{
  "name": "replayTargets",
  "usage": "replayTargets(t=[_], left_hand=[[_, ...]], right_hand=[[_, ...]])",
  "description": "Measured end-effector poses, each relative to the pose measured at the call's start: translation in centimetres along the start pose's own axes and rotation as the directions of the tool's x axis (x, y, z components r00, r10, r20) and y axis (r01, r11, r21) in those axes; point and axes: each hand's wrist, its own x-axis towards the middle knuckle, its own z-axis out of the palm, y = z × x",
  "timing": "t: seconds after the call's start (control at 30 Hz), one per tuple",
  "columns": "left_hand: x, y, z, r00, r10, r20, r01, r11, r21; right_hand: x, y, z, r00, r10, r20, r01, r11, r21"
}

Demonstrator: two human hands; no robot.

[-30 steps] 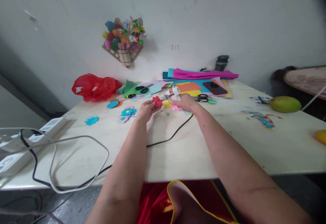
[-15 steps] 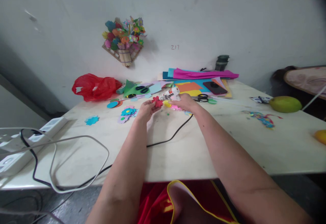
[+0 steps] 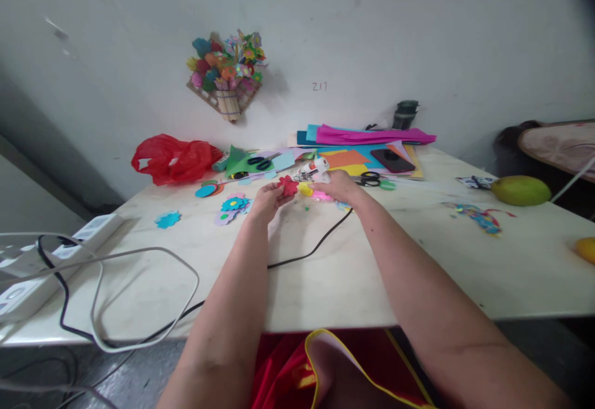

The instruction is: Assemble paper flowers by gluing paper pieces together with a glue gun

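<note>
My left hand [image 3: 269, 200] pinches a red paper flower [image 3: 288, 186] between thumb and fingers, above the middle of the table. Close by on the right, my right hand [image 3: 335, 186] is closed at a white glue gun [image 3: 318, 166], whose handle it partly hides. A black cord [image 3: 320, 248] runs across the table and passes under my right wrist. Just below the glue gun, a yellow piece [image 3: 305, 189] and a pink piece [image 3: 321, 196] show beside my right fingers. Left of my left hand lie paper flowers [image 3: 232, 204], one blue with a yellow centre.
Power strips [image 3: 100, 226] with looped white cables [image 3: 186, 260] take up the left edge. Behind lie a red plastic bag [image 3: 171, 158], two scissors [image 3: 369, 179], coloured sheets [image 3: 344, 160] and a phone [image 3: 393, 161]. A green mango-like fruit [image 3: 520, 190] sits at right.
The red flower and the glue gun have shifted very slightly. Both hands stay in nearly the same place, and nothing has been let go.
</note>
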Motion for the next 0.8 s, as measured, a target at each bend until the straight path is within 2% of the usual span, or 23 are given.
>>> replayTargets(t=[0.8], left_hand=[[-0.22, 0.12, 0.23, 1.0, -0.002, -0.003, 0.002, 1.0, 0.008]], right_hand=[[0.02, -0.09, -0.13, 1.0, -0.012, 0.021, 0.012, 1.0, 0.005]])
